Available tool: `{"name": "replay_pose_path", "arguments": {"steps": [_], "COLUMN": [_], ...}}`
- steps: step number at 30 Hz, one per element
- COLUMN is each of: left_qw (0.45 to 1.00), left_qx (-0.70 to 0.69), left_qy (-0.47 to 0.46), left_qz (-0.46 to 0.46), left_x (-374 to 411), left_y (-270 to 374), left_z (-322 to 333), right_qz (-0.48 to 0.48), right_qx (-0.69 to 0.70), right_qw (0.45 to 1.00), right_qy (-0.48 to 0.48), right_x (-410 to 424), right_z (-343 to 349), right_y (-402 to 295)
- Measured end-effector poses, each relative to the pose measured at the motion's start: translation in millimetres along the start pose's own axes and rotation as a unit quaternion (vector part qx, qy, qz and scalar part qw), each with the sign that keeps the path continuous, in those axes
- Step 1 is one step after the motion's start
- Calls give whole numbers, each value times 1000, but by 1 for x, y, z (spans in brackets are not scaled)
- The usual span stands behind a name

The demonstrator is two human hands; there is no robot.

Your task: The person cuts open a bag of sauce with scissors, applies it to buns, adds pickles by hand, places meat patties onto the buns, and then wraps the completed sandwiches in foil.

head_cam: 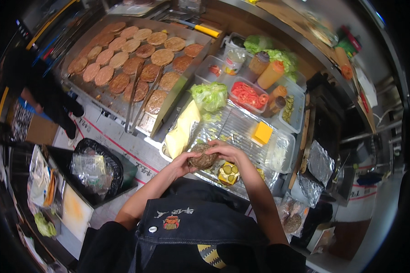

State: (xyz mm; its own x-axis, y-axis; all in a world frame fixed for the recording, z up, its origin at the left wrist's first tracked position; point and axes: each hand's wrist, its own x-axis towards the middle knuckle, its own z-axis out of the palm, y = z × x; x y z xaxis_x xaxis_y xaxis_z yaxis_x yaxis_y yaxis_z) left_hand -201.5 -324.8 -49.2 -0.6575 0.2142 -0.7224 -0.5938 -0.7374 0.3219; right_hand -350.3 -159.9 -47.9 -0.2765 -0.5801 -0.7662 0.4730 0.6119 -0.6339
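Between both hands, above the near edge of a foil-lined tray with a wire rack (222, 126), is a dark seeded bun (203, 157). My left hand (184, 163) grips its left side, and my right hand (223, 150) has its fingers on the upper right side. Just right of the bun, an open burger with pickle slices and yellow cheese (229, 173) lies on the tray, partly beside my right wrist. More pickle and cheese shows behind that forearm. A stack of orange cheese slices (262, 133) sits farther back, and lettuce leaves (209, 96) lie at the tray's far left.
Patties cover a griddle (85, 85) at the left, with metal tongs (135, 99) across its corner. Behind the tray stand tubs of sliced tomatoes (247, 95) and pickles (288, 109), and sauce bottles (270, 74). A co-worker (37, 82) stands far left, beyond a lined bin (95, 170).
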Motion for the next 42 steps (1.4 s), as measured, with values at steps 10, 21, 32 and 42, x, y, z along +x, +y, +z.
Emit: {"name": "replay_pose_path", "arguments": {"steps": [10, 21, 32, 42], "left_qw": [984, 896, 809, 640], "left_qx": [159, 269, 331, 515], "left_qy": [-77, -264, -324, -357], "left_qz": [-25, -237, -362, -444], "left_x": [3, 12, -37, -21], "left_y": [-9, -108, -312, -479], "left_z": [40, 128, 284, 369], "right_qz": [-182, -83, -17, -33], "right_qx": [118, 190, -53, -28], "right_qw": [936, 558, 586, 597], "right_qy": [278, 803, 808, 801], "right_x": [-94, -264, -332, -301], "right_z": [52, 162, 194, 167], "right_y": [64, 285, 454, 460]}}
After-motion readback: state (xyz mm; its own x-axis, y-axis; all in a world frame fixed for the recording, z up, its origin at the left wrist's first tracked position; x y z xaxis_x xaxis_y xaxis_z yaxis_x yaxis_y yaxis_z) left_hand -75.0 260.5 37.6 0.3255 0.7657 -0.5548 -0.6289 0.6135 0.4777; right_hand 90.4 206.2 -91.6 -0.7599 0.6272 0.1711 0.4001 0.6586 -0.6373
